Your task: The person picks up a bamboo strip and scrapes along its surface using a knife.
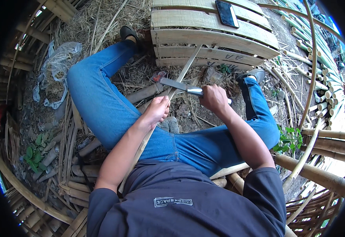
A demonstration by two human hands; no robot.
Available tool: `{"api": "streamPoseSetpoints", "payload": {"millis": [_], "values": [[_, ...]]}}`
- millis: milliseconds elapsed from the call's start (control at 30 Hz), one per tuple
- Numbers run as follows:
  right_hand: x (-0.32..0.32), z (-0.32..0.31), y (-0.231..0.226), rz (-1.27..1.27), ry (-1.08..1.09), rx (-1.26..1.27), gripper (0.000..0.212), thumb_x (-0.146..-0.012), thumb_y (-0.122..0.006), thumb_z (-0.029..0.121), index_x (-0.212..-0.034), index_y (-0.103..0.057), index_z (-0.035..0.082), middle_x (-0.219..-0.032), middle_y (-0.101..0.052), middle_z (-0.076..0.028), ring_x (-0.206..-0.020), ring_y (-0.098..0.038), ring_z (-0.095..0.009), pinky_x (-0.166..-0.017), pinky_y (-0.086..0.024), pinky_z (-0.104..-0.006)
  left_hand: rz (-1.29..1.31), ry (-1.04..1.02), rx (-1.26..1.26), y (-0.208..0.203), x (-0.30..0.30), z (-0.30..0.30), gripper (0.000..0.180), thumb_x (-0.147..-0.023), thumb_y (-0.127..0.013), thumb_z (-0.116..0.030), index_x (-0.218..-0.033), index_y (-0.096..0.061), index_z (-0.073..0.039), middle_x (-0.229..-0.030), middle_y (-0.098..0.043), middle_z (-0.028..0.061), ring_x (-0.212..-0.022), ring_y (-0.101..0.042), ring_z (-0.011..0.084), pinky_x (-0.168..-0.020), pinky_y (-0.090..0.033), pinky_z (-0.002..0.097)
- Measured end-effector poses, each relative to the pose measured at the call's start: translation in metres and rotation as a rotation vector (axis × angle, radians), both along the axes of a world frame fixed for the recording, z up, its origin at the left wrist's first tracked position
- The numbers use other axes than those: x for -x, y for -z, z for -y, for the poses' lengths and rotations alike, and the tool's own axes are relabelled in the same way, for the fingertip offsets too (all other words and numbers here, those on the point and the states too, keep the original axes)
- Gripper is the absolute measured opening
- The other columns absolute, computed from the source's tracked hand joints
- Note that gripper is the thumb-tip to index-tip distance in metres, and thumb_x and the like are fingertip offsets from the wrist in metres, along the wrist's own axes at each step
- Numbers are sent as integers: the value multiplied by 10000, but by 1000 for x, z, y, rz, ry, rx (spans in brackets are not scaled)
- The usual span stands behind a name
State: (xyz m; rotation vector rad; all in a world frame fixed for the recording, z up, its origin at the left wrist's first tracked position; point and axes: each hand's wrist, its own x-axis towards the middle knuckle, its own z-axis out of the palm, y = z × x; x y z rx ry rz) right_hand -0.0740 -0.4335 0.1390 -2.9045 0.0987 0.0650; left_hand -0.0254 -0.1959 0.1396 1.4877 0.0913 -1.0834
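Observation:
I sit on the ground with my legs in blue jeans spread apart. My left hand (156, 111) grips a long thin bamboo strip (184, 71) that runs from my lap up toward the wooden pallet (212, 41). My right hand (214, 98) is closed around the metal handle of a knife (178, 85). Its flat blade lies across the strip just above my left hand, pointing left.
A dark phone (226, 13) lies on the pallet's top boards. Green bamboo poles (318, 59) are stacked at the right, thicker brown poles (322, 173) at lower right. Straw, a crumpled plastic sheet (59, 59) and bamboo offcuts (67, 173) cover the ground at left.

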Motion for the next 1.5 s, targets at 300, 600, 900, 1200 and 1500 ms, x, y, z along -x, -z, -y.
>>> {"api": "streamPoseSetpoints", "payload": {"millis": [300, 600, 900, 1200, 1500], "values": [[-20, 36, 12, 80, 150, 50, 129, -758, -593, 97, -757, -700, 25, -719, -668, -228, -684, -691, -358, -642, -560, -436, 13, 25, 55, 3, 0, 0, 305, -1055, -352, -347, -847, -427, -138, -599, -320, -88, -454, -246, 6, -375, -187, 181], [-11, 17, 9, 57, 168, -112, 188, -734, -651, 197, -746, -698, 16, -727, -657, -250, -699, -674, -396, -688, -550, -471, -190, -26, 176, 4, -6, -5, 300, -1049, -375, -342, -833, -429, -141, -563, -280, -95, -432, -218, 4, -357, -145, 182], [-1, -13, 5, -14, 25, -48, 146, -702, -649, 144, -710, -672, 0, -717, -661, -239, -679, -676, -396, -660, -556, -460, 26, 38, -11, 2, 1, 2, 341, -1051, -336, -360, -823, -432, -126, -591, -356, -70, -457, -297, 28, -381, -235, 199], [-17, 29, 12, 4, 199, 3, 136, -724, -623, 115, -757, -672, -7, -750, -665, -251, -714, -680, -397, -695, -552, -456, 96, 56, -46, 4, 3, 5, 356, -1054, -311, -370, -828, -431, -122, -590, -370, -64, -459, -313, 32, -391, -272, 204], [-3, 19, 5, 37, 103, -44, 140, -716, -596, 126, -720, -677, 12, -704, -653, -243, -688, -673, -393, -675, -551, -477, -104, -13, 97, 1, -5, 0, 326, -1045, -376, -375, -831, -439, -138, -578, -304, -91, -435, -236, 4, -359, -161, 184]]}}
